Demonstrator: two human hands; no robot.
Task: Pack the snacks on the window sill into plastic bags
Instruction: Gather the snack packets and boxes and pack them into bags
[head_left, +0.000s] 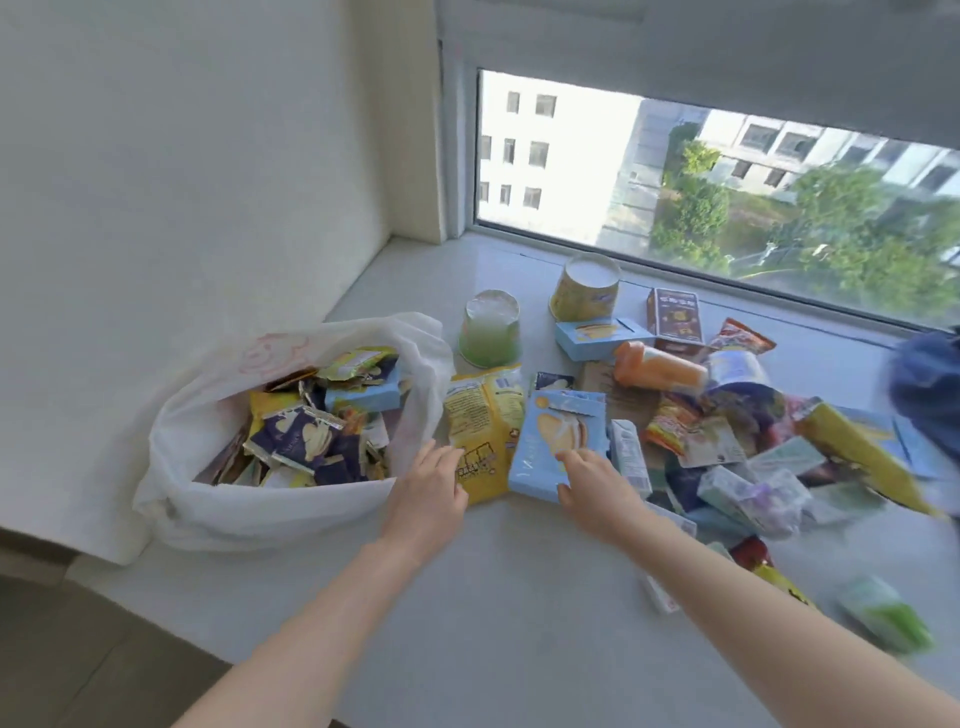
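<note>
Reaching over the sill (519, 597) with both hands, I see my left hand (428, 499) lying fairly flat, fingers nearly straight, with the tips touching the near left edge of a yellow packet (485, 415). It grips nothing. My right hand (597, 488) is on a blue box (550, 421): the fingers curl onto its top face and the thumb sits at its near edge, so it pinches that end of the box. Packet and box lie side by side, touching, around the middle of the sill.

At the left end of the sill, by the front edge, stands a white bag (270, 519) with its mouth open. It is already well filled with packets (311, 431), mostly dark blue and yellow, plus one pale blue box. The yellow packet lies just beside the bag's right wall.

Toward the back edge, near the window (727, 182), a green cup (491, 332) and a yellow cup (587, 288) both stand upside down. Right of them are a small blue box (597, 335), a brown box (675, 314) and an orange bottle (660, 371) on its side.

A loose pile of snacks (727, 441) covers the right part of the sill, out to the right edge. A blurred green pack (883, 618) lies apart by the front edge. A dark blue shape (930, 395) at the far right is too blurred for me to identify.
</note>
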